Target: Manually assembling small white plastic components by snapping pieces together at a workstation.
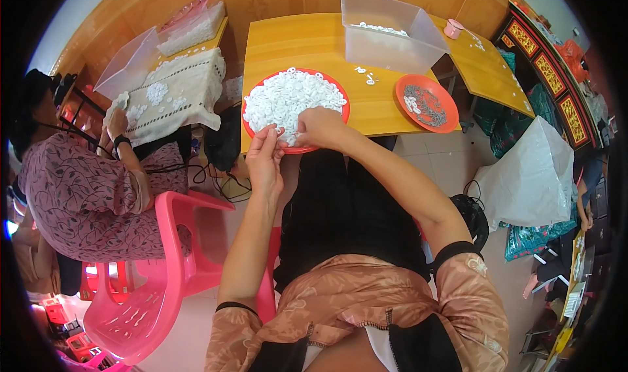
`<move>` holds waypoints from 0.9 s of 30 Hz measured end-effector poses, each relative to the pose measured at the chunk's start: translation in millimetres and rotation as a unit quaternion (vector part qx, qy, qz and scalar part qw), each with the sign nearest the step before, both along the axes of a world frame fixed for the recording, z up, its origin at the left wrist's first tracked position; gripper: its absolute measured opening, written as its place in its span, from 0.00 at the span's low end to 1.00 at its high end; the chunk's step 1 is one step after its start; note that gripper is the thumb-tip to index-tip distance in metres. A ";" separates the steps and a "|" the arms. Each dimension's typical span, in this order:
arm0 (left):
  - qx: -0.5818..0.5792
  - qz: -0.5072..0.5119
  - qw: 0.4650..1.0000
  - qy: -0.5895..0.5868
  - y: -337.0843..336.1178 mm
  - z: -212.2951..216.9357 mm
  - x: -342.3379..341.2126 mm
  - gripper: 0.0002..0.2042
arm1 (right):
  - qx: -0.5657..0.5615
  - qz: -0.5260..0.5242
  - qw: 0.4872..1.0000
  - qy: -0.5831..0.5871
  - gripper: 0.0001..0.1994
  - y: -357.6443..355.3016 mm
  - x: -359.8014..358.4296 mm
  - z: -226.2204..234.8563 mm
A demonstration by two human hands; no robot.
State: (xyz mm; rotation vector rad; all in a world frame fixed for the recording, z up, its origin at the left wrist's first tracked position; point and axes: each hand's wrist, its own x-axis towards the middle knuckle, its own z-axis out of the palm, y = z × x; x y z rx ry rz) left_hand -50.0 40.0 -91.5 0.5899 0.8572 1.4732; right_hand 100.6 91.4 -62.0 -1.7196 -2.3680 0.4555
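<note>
A heap of small white plastic pieces (pixel 288 94) fills a round red plate (pixel 302 150) at the table's near edge. My left hand (pixel 265 159) is raised at the plate's front, thumb and fingertips pinched on a small white piece (pixel 280 131). My right hand (pixel 320 127) reaches over the front right of the heap, its fingers curled down toward the left fingertips. What the right fingers hold, if anything, is hidden. To the right, an orange-red plate (pixel 452 112) carries small grey metal bits (pixel 432 107) and a few white pieces.
A clear plastic bin (pixel 386 48) with white pieces stands at the back of the yellow table (pixel 288 42). Loose pieces lie in front of it. At left, another person (pixel 98 189) works at a cloth-covered table (pixel 196 97), beside a pink chair (pixel 173 261). A white sack (pixel 530 176) stands at right.
</note>
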 end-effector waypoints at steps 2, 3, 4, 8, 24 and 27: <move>0.002 0.003 1.000 0.002 -0.1 0.3 -0.5 0.09 | 0.014 -0.019 1.000 0.000 0.14 3.2 5.0 7.3; 0.004 0.005 1.000 0.004 0.2 -0.2 -1.1 0.09 | 0.029 -0.040 0.999 0.000 0.13 5.2 9.2 11.6; 0.003 0.006 1.000 0.003 0.9 -1.8 -2.5 0.09 | 0.028 -0.038 0.999 -0.002 0.13 7.1 14.6 14.9; 0.041 -0.046 0.998 -0.032 1.6 -4.5 -4.9 0.09 | 0.043 -0.059 0.997 0.038 0.09 12.6 32.1 23.1; 0.035 -0.062 0.996 -0.051 -3.1 5.1 0.4 0.10 | 0.075 -0.039 0.996 0.010 0.05 10.0 35.3 5.7; 0.025 -0.059 0.997 -0.042 -2.8 4.3 -1.4 0.09 | 0.065 -0.057 0.996 0.004 0.05 13.8 40.7 13.5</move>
